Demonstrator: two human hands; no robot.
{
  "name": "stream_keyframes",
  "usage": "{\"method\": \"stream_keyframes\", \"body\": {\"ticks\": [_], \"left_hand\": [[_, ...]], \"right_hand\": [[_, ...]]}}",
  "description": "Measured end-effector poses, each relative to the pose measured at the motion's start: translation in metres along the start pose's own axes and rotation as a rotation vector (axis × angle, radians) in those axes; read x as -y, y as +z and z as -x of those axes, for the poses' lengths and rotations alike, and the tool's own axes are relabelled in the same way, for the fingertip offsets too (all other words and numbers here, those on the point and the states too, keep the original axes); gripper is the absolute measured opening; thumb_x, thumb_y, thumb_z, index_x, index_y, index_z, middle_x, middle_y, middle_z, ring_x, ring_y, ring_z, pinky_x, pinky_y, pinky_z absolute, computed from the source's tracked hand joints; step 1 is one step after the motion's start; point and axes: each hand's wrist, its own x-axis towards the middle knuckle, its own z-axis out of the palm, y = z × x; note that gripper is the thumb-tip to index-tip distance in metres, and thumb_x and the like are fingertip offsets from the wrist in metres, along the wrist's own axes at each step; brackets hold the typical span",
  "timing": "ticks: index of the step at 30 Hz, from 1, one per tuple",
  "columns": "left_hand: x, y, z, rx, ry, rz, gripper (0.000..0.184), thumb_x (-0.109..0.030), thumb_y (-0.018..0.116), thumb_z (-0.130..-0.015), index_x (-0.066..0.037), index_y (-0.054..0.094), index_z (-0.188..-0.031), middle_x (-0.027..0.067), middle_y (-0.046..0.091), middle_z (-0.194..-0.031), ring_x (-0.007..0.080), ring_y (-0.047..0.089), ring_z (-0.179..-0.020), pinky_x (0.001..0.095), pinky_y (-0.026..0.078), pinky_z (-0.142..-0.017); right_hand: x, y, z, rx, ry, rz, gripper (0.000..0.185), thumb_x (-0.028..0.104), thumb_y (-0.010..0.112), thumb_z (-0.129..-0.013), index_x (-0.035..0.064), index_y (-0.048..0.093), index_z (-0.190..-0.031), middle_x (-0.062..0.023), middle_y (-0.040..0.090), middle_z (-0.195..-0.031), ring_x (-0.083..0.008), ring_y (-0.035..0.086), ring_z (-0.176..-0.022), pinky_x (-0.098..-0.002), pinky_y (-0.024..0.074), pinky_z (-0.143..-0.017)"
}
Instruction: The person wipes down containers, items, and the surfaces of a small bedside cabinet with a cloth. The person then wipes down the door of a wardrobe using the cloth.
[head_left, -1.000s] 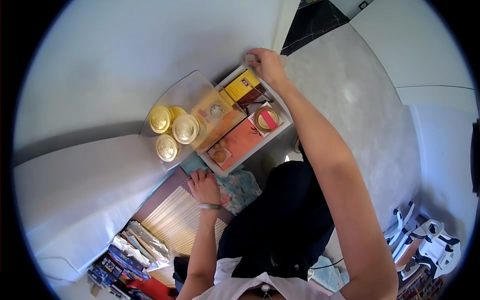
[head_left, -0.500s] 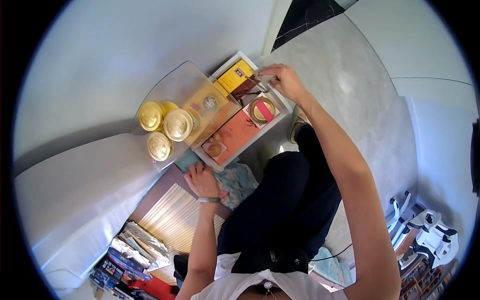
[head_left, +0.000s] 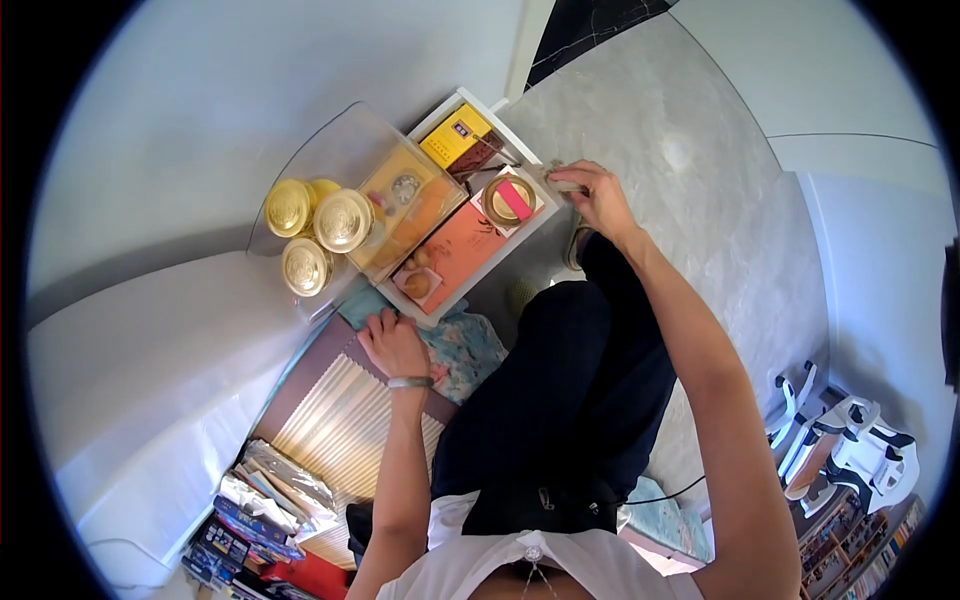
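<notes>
My right hand (head_left: 598,200) pinches a small grey piece (head_left: 566,183) by the outer edge of the open white drawer (head_left: 478,272). Inside the drawer lie a yellow box (head_left: 455,137), an orange-red packet (head_left: 462,243) and a round gold tin (head_left: 508,201) with a red band. My left hand (head_left: 395,343) rests with bent fingers on the brown edge beside the blue floral cloth (head_left: 465,350), just below the drawer's near corner. Whether anything is under its fingertips is hidden. Gold-lidded jars (head_left: 344,220) stand on the clear top above the drawer.
Ribbed beige panel (head_left: 345,425) and stacked papers (head_left: 285,480) lie at lower left. My legs (head_left: 560,370) are beneath the drawer. A white chair base (head_left: 865,455) is at lower right, and a black cable (head_left: 670,495) runs near a floral cloth-covered item.
My right hand has moved down along the drawer's outer side, with the grey piece still between its fingers. The view has shifted, so the drawer and jars appear further left and higher. My left hand stays near the cloth.
</notes>
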Motion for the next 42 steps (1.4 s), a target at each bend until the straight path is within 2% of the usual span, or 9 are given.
{"method": "stream_keyframes", "body": {"ticks": [6,12,14,23,30,32,35,39,42], "left_hand": [[-0.004,-0.004,-0.001,0.01,-0.018,0.028,0.01,-0.01,0.061,-0.07,-0.01,0.071,-0.071,0.0056,0.059,-0.085,0.0254,0.051,-0.096,0.0373,0.035,-0.087],[-0.001,0.003,-0.003,-0.007,0.0,0.0,0.012,-0.016,0.063,-0.078,-0.01,0.071,-0.072,0.0045,0.059,-0.084,0.0248,0.051,-0.095,0.0392,0.035,-0.085],[0.001,0.007,0.003,-0.026,0.005,0.059,0.009,-0.01,0.061,-0.071,-0.009,0.071,-0.071,0.0056,0.059,-0.085,0.0255,0.051,-0.097,0.0379,0.035,-0.089],[0.002,0.005,0.004,0.0,0.01,0.034,0.012,-0.016,0.064,-0.077,-0.008,0.073,-0.074,0.006,0.06,-0.086,0.0257,0.052,-0.097,0.0402,0.035,-0.089],[-0.001,0.002,0.003,0.028,-0.009,0.011,0.012,-0.01,0.061,-0.072,-0.01,0.073,-0.073,0.0056,0.062,-0.089,0.0245,0.051,-0.099,0.038,0.034,-0.09],[0.0,0.005,0.003,0.04,-0.004,0.005,0.011,-0.013,0.062,-0.074,-0.009,0.073,-0.073,0.0058,0.061,-0.087,0.0249,0.051,-0.098,0.0395,0.034,-0.089],[0.001,0.006,0.001,0.009,0.017,0.006,0.012,-0.016,0.064,-0.077,-0.008,0.073,-0.074,0.0058,0.061,-0.085,0.0252,0.051,-0.097,0.0408,0.035,-0.089],[0.002,0.006,0.003,0.038,0.021,-0.003,0.011,-0.015,0.065,-0.075,-0.008,0.074,-0.074,0.0053,0.061,-0.085,0.025,0.052,-0.097,0.0407,0.035,-0.089],[0.003,0.006,0.003,-0.01,0.027,0.045,0.01,-0.013,0.065,-0.073,-0.009,0.074,-0.074,0.0054,0.06,-0.086,0.0251,0.052,-0.096,0.0407,0.035,-0.089]], "right_hand": [[-0.001,0.003,0.03,-0.065,0.061,0.016,0.043,-0.014,0.058,-0.069,0.006,0.072,-0.104,-0.0139,0.067,-0.106,-0.0353,0.061,-0.102,-0.0385,0.0523,-0.086],[-0.036,0.014,0.069,0.043,0.105,0.237,0.04,-0.012,0.058,-0.07,0.0075,0.074,-0.101,-0.0144,0.068,-0.101,-0.0342,0.064,-0.093,-0.0381,0.0525,-0.082],[-0.022,0.01,0.07,-0.126,0.291,0.136,0.037,-0.01,0.059,-0.07,0.0073,0.074,-0.099,-0.0149,0.068,-0.098,-0.0339,0.066,-0.088,-0.0383,0.0526,-0.08],[0.02,0.027,0.033,-0.415,0.2,0.136,0.034,-0.007,0.063,-0.07,0.0031,0.071,-0.102,-0.014,0.066,-0.1,-0.036,0.061,-0.098,-0.0411,0.0491,-0.086],[0.01,0.058,0.047,-0.559,0.321,0.061,0.021,-0.004,0.064,-0.073,0.0004,0.072,-0.091,-0.0185,0.064,-0.088,-0.0382,0.063,-0.079,-0.0448,0.0507,-0.075],[-0.014,0.063,0.063,-0.231,0.319,0.282,0.019,0.003,0.064,-0.075,0.0018,0.074,-0.092,-0.0197,0.066,-0.088,-0.0391,0.064,-0.08,-0.044,0.0525,-0.075],[-0.007,0.074,0.078,-0.268,0.608,0.192,0.022,0.011,0.066,-0.077,0.0037,0.075,-0.095,-0.0196,0.068,-0.087,-0.0385,0.066,-0.083,-0.0437,0.0533,-0.08],[0.004,0.081,0.06,-0.415,0.481,0.154,0.031,0.014,0.068,-0.077,0.0048,0.073,-0.106,-0.0252,0.062,-0.104,-0.0383,0.062,-0.099,-0.0413,0.0498,-0.09],[-0.005,0.112,0.06,-0.366,0.437,0.183,0.033,0.006,0.063,-0.078,0.0056,0.067,-0.11,-0.0267,0.055,-0.108,-0.0417,0.054,-0.104,-0.0467,0.0474,-0.088]]}}
